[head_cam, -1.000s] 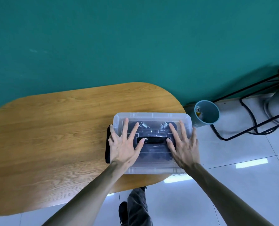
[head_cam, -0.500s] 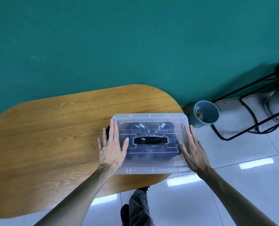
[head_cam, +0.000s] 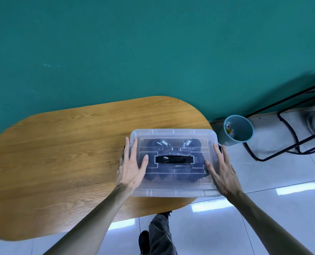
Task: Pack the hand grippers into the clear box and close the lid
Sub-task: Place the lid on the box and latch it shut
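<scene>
Clear plastic box (head_cam: 173, 191) sits at the bench's (head_cam: 61, 153) right end, lid (head_cam: 173, 132) on, dark hand grippers (head_cam: 171, 173) with metal springs inside. Left hand (head_cam: 131, 167) and right hand (head_cam: 222, 171) lie flat with fingers spread against its two ends, gripping nothing.

The hand grippers (head_cam: 173, 168) show only as dark blurred shapes through the frosted lid (head_cam: 173, 133); their number cannot be told. The left hand (head_cam: 131, 167) hides the box's left latch, the right hand (head_cam: 222, 170) the right one. The picture's right edge cuts off the black wire stand (head_cam: 289, 150).
</scene>
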Available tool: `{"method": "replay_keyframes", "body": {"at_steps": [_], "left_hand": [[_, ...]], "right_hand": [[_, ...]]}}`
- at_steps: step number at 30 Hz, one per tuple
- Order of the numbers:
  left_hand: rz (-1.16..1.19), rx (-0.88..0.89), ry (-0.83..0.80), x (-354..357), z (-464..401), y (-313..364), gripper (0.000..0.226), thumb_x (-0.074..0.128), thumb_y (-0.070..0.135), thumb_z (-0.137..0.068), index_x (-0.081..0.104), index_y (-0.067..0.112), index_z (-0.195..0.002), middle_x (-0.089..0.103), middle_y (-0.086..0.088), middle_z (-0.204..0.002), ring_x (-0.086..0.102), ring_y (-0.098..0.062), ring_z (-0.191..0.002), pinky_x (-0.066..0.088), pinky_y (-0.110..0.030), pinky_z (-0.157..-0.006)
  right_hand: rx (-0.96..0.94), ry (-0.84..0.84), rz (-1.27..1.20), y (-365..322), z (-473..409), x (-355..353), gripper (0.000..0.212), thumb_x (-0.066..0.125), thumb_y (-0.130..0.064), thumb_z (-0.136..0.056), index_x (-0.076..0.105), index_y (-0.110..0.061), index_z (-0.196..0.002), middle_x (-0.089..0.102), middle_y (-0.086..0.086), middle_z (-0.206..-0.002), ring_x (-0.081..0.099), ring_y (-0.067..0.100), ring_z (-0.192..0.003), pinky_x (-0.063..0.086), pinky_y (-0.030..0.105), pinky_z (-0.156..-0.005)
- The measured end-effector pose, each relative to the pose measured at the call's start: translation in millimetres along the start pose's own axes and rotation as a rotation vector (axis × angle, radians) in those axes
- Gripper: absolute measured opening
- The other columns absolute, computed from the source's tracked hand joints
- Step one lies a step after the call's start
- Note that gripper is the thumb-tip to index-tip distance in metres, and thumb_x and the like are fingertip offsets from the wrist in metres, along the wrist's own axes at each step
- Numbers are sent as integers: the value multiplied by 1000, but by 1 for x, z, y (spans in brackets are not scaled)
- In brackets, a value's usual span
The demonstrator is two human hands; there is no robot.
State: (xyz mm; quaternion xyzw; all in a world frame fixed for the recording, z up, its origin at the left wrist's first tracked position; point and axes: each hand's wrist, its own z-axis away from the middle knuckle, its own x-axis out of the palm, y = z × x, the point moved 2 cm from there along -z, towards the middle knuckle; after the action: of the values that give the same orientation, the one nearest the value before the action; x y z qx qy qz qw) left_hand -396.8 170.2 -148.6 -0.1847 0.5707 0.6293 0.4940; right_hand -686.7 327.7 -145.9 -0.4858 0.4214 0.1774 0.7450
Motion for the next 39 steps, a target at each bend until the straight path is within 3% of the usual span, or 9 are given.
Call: {"method": "replay_keyframes", "body": {"at_steps": [4, 7, 11, 15, 22, 28, 33, 36, 39], "left_hand": [[67, -12, 20, 1, 2, -3, 77, 38, 63, -99, -15, 52, -154, -23, 16, -166, 18, -35, -153, 28, -67, -112], [99, -87, 38, -1, 5, -3, 79, 40, 61, -100, -15, 51, -154, -26, 8, -166, 37, -44, -144, 41, -67, -102], [108, -87, 57, -2, 6, -1, 77, 42, 58, -100, -13, 54, -154, -22, 4, -168, 46, -45, -136, 42, -66, -101], [65, -85, 85, -1, 5, -3, 75, 39, 60, -100, -17, 57, -151, -16, 3, -169, 60, -48, -119, 50, -61, -94], [26, -91, 101, -1, 8, 2, 73, 34, 60, -102, -16, 52, -154, -9, -1, -170, 56, -50, -123, 51, -58, -92], [27, -101, 81, -2, 9, 5, 72, 31, 60, -102, -17, 51, -154, -2, -1, -170, 54, -50, -125, 45, -64, -99], [85, -131, 75, -6, 9, 5, 74, 40, 60, -100, -11, 56, -154, -1, -4, -170, 48, -48, -133, 40, -70, -101], [111, -141, 70, -7, 9, 7, 76, 44, 60, -99, -8, 57, -154, -4, -3, -169, 47, -47, -134, 39, -71, -100], [13, -133, 95, -6, 7, 5, 74, 35, 71, -96, -7, 55, -155, 14, -10, -159, 57, -46, -111, 51, -61, -86]], "right_hand": [[-18, 23, 61, -1, 1, 0, 68, 27, -67, -95, -3, -49, -153, 4, -5, -164, 17, 25, -150, 34, 56, -110], [1, 20, 117, -2, 2, 0, 67, 26, -66, -96, -5, -49, -153, 6, -2, -164, 26, 35, -145, 35, 57, -107], [52, 39, 185, -1, 4, 1, 69, 32, -62, -96, -5, -50, -152, 10, 3, -163, 49, 45, -112, 45, 56, -92], [52, 78, 257, 1, 4, 2, 67, 24, -67, -96, -3, -47, -154, 16, 9, -162, 49, 40, -96, 47, 51, -84], [52, 70, 238, 3, 5, 4, 68, 30, -62, -97, -5, -46, -154, 15, 8, -162, 49, 41, -99, 47, 52, -87], [30, 53, 192, 0, 3, 2, 69, 19, -70, -94, -4, -46, -154, 16, 5, -162, 50, 39, -100, 45, 48, -88], [41, 24, 208, -2, 1, 1, 70, 20, -70, -94, 0, -43, -155, 17, 8, -161, 46, 38, -120, 43, 45, -87], [73, 59, 278, -8, 4, -2, 68, 25, -66, -95, 7, -41, -156, 21, 14, -158, 48, 37, -93, 46, 44, -79], [78, 55, 327, -14, 7, -3, 66, 30, -56, -98, 9, -36, -157, 15, 17, -161, 47, 37, -85, 51, 44, -67]]}}
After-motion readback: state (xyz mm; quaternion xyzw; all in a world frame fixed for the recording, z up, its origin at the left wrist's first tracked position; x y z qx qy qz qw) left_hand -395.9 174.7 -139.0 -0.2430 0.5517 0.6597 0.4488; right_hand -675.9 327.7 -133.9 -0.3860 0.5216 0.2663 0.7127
